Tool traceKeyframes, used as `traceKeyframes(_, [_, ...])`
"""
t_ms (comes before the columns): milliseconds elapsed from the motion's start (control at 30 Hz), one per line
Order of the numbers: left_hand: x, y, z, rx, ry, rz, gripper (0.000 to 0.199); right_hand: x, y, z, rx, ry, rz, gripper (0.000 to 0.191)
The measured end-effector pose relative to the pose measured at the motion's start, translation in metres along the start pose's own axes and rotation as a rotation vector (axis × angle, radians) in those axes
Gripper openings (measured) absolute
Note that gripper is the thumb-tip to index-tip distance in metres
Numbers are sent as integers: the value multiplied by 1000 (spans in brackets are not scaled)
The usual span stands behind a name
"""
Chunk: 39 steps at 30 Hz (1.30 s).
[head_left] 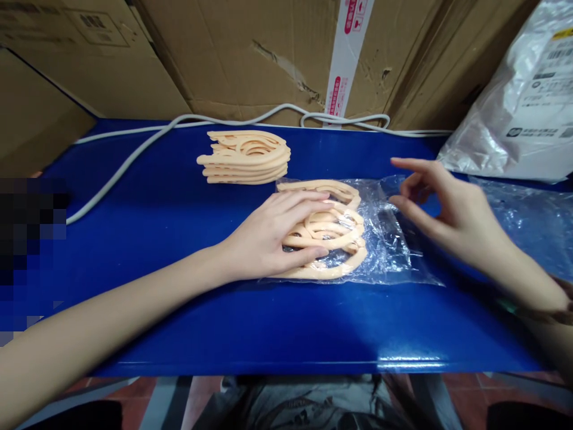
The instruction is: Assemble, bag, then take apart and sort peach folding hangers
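Observation:
A clear plastic bag (390, 227) lies flat on the blue table, with several peach plastic folding hangers (331, 242) inside it. Across the bag's left part rests my left hand (273, 233), palm down and fingers stretched out, pressing on the hangers and hiding some of them. My right hand (441, 209) hovers just right of the bag's right end, thumb and index finger apart, the other fingers curled, nothing in it. Behind my left hand sits a stack of similar peach hangers (250, 158), outside the bag.
Cardboard boxes (250, 65) stand along the back edge of the blue table (313, 328). A white cable (134, 152) runs in front of them. At the right are a white plastic parcel bag (514, 113) and more clear plastic bags (532, 215).

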<state>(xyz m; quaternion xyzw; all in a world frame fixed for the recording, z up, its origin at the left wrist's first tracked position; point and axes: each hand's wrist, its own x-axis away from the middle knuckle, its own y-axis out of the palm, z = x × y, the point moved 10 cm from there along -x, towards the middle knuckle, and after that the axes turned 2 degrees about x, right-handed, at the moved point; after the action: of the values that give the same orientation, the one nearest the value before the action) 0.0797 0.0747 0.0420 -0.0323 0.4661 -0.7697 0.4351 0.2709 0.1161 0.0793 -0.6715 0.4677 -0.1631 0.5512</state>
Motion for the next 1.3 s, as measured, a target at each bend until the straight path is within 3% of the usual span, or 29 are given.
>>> traceKeyframes(67, [0,-1,4,21,23,7,56,-1,-7,21,159,86,50,65])
traceKeyframes(200, [4,4,15,25,69,-43,69,0,13,43,144,159,-73,76])
traceKeyframes(300, [8,13,20,-35,74,-118,76,0,25,32,-74,155,-103,68])
traceKeyframes(500, [10,18,26,-43,103,-135,72,2,20,16,-651,327,3,58])
traceKeyframes(633, [12,19,27,-45,109,-123,76,2,20,7,-825,248,-26,49])
traceKeyframes(800, [13,19,29,-65,117,-143,80,3,22,-9,-621,22,-100,68])
traceKeyframes(967, [13,18,33,-81,153,-128,77,3,29,-25,-372,-105,-86,66])
traceKeyframes(1133, [15,13,38,-140,189,-18,78,8,46,-50,-120,-297,-168,49])
traceKeyframes(1300, [22,-2,53,-175,315,198,64,17,60,-67,102,-342,-218,83])
